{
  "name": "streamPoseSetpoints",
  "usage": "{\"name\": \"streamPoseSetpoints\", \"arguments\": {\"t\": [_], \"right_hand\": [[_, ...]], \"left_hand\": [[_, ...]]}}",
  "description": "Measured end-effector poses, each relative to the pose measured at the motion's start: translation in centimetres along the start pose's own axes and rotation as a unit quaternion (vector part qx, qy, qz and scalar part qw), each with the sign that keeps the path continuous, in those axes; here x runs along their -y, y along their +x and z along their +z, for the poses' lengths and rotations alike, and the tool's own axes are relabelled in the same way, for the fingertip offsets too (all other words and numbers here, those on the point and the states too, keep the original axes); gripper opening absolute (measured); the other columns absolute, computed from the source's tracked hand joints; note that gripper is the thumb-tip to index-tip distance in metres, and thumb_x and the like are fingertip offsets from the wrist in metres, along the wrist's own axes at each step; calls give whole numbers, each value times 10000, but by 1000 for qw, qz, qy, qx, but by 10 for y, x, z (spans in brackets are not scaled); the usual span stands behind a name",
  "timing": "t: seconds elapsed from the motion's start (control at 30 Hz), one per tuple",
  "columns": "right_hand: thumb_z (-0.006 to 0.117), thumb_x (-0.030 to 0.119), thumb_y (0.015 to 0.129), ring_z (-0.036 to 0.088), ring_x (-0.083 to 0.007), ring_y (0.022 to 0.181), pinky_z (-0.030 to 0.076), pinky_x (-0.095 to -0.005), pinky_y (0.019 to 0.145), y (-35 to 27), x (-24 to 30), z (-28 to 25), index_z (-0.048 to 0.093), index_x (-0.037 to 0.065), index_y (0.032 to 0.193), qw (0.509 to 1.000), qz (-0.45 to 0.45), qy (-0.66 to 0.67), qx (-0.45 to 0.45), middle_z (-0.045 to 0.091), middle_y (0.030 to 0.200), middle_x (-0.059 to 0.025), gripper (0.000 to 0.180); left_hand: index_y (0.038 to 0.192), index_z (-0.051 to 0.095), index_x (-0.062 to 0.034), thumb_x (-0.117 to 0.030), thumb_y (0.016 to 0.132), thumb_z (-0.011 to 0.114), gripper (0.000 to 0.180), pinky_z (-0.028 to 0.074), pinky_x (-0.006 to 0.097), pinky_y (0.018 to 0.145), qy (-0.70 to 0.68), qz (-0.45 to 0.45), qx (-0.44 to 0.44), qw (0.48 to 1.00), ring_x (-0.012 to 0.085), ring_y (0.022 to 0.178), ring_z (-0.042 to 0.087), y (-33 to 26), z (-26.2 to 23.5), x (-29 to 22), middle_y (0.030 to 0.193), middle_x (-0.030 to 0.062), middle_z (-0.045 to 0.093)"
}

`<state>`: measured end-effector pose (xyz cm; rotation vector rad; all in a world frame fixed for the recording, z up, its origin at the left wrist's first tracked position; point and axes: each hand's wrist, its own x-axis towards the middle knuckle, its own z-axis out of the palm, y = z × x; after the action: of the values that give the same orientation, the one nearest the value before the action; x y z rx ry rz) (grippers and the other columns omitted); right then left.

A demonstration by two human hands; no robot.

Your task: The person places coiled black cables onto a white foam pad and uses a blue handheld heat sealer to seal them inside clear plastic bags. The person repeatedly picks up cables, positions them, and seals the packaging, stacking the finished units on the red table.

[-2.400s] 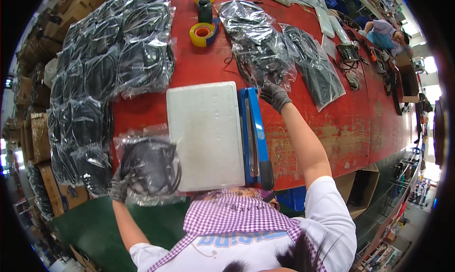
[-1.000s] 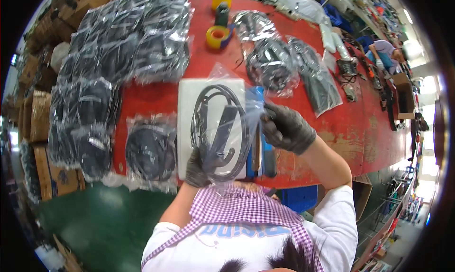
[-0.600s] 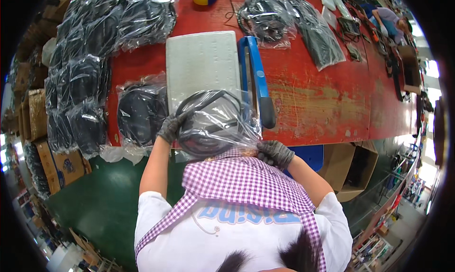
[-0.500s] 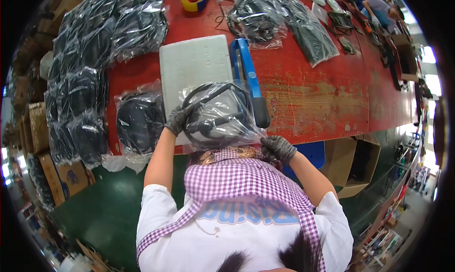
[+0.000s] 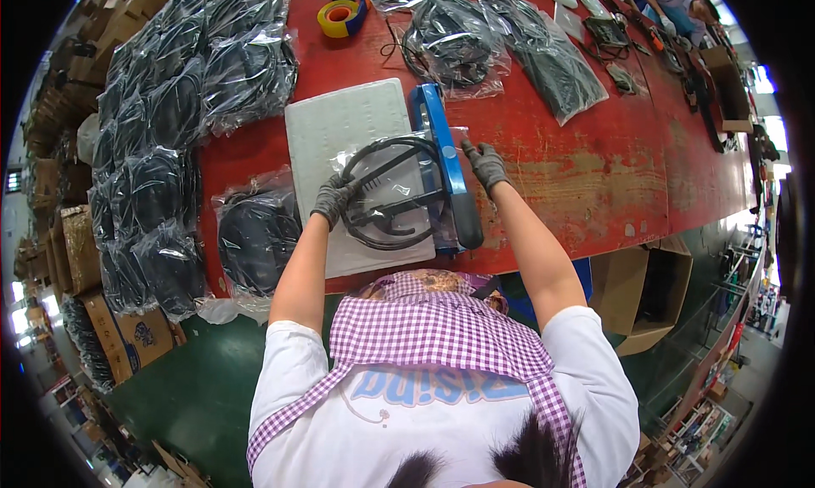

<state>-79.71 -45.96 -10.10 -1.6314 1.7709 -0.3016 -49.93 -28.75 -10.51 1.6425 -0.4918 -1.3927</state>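
Note:
A clear plastic bag with a coiled black cable (image 5: 392, 191) lies on the white platform (image 5: 340, 123) of a blue heat sealer (image 5: 446, 178) on the red table (image 5: 577, 165). My left hand (image 5: 333, 199), in a grey glove, grips the bag's left side. My right hand (image 5: 486, 163), also gloved, holds the bag's right edge just past the blue sealer bar. The bag's open end lies under the bar.
Bagged black cables are stacked at the left (image 5: 161, 140) and one lies beside the platform (image 5: 255, 237). More bagged cables (image 5: 475, 42) and tape rolls (image 5: 340, 16) lie farther away. Cardboard boxes (image 5: 645, 293) stand under the table's right side. Another person (image 5: 675, 0) works at the far end.
The bagged cable has gone from in front of my chest down onto the white platform, with its edge across the sealer. Both hands went with it.

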Motion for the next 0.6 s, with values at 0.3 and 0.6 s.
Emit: {"name": "streamPoseSetpoints", "arguments": {"t": [0.3, 0.6], "right_hand": [[534, 403, 768, 553, -254, 718, 430, -360, 658, 10, 58, -18, 541, 32, 937, 993, -59, 53, -85, 589, 867, -148, 408], [525, 342, 731, 216, -418, 1190, 237, -446, 966, -172, 76, -36, 289, -19, 1240, 931, -244, -257, 89, 190, 1288, -283, 667]], "left_hand": [[854, 555, -47, -110, 760, 595, 120, 435, 227, 568, -36, -15, -10, 999, 104, 642, 529, 2, -17, -13, 748, 18, 579], [855, 552, -56, -122, 771, 580, 110, 427, 229, 573, -41, -5, -6, 999, 103, 623, 517, 14, -32, -17, 722, 15, 568]]}}
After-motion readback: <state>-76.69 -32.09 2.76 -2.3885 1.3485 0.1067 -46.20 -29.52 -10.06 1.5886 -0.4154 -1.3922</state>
